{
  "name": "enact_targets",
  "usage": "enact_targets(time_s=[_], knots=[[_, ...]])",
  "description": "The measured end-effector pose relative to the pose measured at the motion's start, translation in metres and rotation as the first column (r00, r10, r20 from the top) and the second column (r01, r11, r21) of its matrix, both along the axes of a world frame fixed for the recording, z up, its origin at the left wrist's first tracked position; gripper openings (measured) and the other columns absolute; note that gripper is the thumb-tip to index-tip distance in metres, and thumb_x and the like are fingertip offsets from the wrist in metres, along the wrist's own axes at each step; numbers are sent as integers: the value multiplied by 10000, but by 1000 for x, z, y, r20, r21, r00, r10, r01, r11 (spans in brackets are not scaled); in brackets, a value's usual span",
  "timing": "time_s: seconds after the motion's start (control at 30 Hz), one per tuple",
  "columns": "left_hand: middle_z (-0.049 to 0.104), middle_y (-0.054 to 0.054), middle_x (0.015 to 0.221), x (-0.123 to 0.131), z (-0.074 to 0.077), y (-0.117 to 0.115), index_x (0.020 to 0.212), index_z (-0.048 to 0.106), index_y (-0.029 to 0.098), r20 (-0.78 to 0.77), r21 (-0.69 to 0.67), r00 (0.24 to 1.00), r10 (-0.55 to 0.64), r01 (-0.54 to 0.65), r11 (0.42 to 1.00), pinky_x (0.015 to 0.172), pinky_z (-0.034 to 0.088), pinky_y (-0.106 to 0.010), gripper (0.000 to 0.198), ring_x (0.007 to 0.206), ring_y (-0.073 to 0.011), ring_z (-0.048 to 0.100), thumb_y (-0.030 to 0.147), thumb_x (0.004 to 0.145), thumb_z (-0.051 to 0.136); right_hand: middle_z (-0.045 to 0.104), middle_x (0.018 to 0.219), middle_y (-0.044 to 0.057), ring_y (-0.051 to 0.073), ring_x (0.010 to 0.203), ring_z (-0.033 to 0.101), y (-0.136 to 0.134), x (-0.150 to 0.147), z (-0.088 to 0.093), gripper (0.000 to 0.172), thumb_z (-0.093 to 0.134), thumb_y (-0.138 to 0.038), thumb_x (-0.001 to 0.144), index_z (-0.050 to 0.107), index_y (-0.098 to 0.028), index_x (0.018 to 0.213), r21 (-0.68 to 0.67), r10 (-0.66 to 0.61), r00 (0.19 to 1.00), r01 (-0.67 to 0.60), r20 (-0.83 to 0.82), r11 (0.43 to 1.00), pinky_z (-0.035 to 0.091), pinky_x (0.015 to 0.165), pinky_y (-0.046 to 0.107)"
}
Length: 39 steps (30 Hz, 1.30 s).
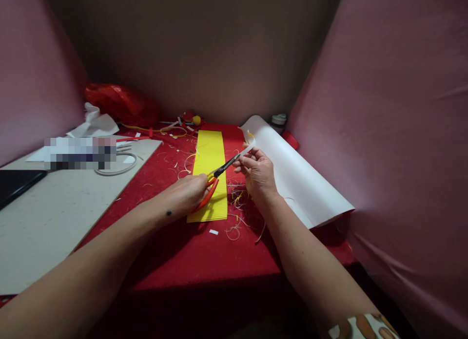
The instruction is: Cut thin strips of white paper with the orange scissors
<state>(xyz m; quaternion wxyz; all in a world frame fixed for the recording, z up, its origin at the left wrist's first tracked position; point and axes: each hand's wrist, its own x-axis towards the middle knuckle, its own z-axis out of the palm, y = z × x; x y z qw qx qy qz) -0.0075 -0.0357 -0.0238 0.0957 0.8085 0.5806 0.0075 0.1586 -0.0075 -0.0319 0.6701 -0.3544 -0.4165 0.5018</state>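
My left hand [195,189] is closed around the handles of a pair of scissors [218,172] with orange and yellow grips. The dark blades reach up and right to a thin white strip [247,149], which curls upward with a bit of yellow near its tip. Pinching that strip is my right hand [260,171]. Whether the blades are parted cannot be made out. Under the scissors lies a ribbed yellow sheet [210,151], beside a ribbed red sheet [234,139] partly covered by my right hand.
A curled white sheet [292,168] lies on the right of the red cloth [175,261]. To the left are a pale board [87,212], a coiled cord [117,172] and a dark flat object [18,183]. A red bag [120,103] sits behind. Thread scraps [234,229] litter the cloth.
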Motion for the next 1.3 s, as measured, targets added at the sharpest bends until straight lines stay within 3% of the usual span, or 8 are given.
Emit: enact_targets(time_s=[0.2,0.53,0.87,1.13,1.3], knots=[[638,-150,855,3,-1,-1,991,536,154,23,-71,996,89,-87,994,543,355,-291,326,659,-200,570,364,862,321,510,695,-51,92,543,569,-2,-6,-5,338,577,-138,617,524,-209,943,25,64,998,-64,-3,998,483,480,238],[653,-122,801,0,-11,6,963,534,169,62,-56,987,150,-147,988,546,367,-302,272,633,-209,582,328,842,350,516,744,-37,90,560,564,-4,-7,-5,339,557,-134,636,528,-217,964,39,67,997,-68,29,997,504,518,260],[655,-146,811,3,-8,4,964,556,145,-71,63,996,49,-44,997,523,328,-284,343,681,-228,612,360,880,302,540,678,-60,95,536,586,-1,-6,-8,341,592,-114,612,538,-204,937,43,76,996,-74,-51,996,509,491,246],[649,-137,763,5,1,0,904,605,137,-57,27,998,0,2,1000,517,311,-277,320,624,-196,573,322,875,346,556,670,-57,100,524,580,-1,-5,-6,304,590,-102,607,544,-205,890,-6,56,997,-56,-55,998,502,493,258],[644,-121,745,7,5,-3,885,607,141,-46,3,999,-9,9,1000,510,305,-268,338,584,-165,544,343,888,335,534,652,-52,102,525,578,2,2,-2,265,609,-129,611,536,-188,859,5,-23,997,24,-74,1000,462,445,239]])
